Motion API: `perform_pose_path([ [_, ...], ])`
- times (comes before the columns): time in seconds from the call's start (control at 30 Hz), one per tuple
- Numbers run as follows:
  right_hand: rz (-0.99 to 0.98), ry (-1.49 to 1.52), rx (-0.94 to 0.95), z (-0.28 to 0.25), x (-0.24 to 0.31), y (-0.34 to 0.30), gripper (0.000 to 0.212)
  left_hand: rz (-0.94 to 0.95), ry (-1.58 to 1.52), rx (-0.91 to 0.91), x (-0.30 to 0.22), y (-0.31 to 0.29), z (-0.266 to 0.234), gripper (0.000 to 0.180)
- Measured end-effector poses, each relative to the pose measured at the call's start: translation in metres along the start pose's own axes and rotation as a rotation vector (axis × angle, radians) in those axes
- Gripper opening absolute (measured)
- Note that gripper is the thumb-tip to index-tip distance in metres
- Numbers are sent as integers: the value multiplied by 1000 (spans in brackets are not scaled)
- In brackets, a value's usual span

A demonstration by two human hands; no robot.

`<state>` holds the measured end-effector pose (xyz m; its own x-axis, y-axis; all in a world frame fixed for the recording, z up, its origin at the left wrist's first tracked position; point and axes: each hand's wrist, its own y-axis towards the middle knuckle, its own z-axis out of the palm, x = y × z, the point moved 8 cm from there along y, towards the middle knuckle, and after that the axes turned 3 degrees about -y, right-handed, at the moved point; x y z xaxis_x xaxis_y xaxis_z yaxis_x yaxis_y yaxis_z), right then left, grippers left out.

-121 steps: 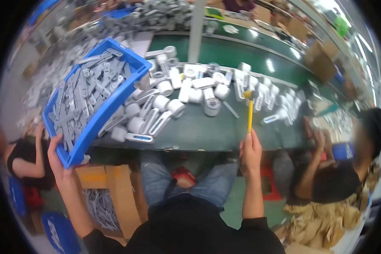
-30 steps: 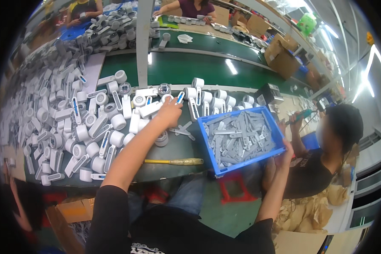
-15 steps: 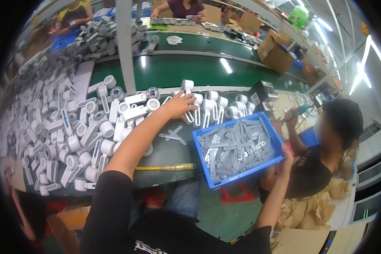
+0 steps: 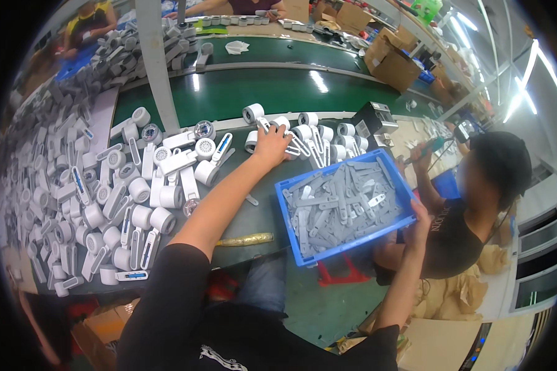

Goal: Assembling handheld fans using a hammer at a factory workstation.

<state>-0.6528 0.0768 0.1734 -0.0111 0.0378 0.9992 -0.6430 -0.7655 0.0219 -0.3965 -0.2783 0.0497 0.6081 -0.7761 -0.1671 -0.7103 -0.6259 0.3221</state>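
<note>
My left hand (image 4: 271, 147) reaches over the dark worktop with its fingers closed around the white handle of a handheld fan (image 4: 298, 147), at the left end of a cluster of similar fans. Another white fan (image 4: 252, 113) sits just beyond the fingertips. My right hand (image 4: 419, 221) grips the right wall of a blue plastic bin (image 4: 346, 242), which is tilted slightly at the table's edge. Grey and white flat handle strips (image 4: 340, 201) fill the bin loosely. Part of the gripped fan is hidden by my fingers.
A large pile of white fans (image 4: 105, 198) covers the left worktop. A yellow-wrapped tool (image 4: 246, 239) lies under my left forearm. A black box (image 4: 374, 120) stands beyond the bin. To the right, a co-worker (image 4: 470, 229) holds a green tool. A green conveyor (image 4: 247, 93) runs behind.
My left hand has moved right along the fans, and its fingers have drawn in. My right hand still holds the bin. The whole view has shifted slightly.
</note>
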Motion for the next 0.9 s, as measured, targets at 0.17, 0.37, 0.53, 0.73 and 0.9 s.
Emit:
perform_pose_path([
  [0.17, 11, -56, 44, 28, 1, 15, 57, 61, -316, -40, 50, -5, -26, 59],
  [0.37, 64, -57, -28, 42, 0, 27, 39, -650, -1085, -262, 50, -172, -64, 55],
  [0.53, 135, -26, 57, 85, 0, 30, 54, -1142, -2197, 139, -37, -257, -37, 96],
  [0.73, 84, -160, 62, 128, 26, 24, 58, -639, -2579, 14, -53, -222, -59, 74],
  [0.9, 49, -154, 62, 133, 35, 35, 44, -771, -2718, -95, -44, -212, -34, 63],
])
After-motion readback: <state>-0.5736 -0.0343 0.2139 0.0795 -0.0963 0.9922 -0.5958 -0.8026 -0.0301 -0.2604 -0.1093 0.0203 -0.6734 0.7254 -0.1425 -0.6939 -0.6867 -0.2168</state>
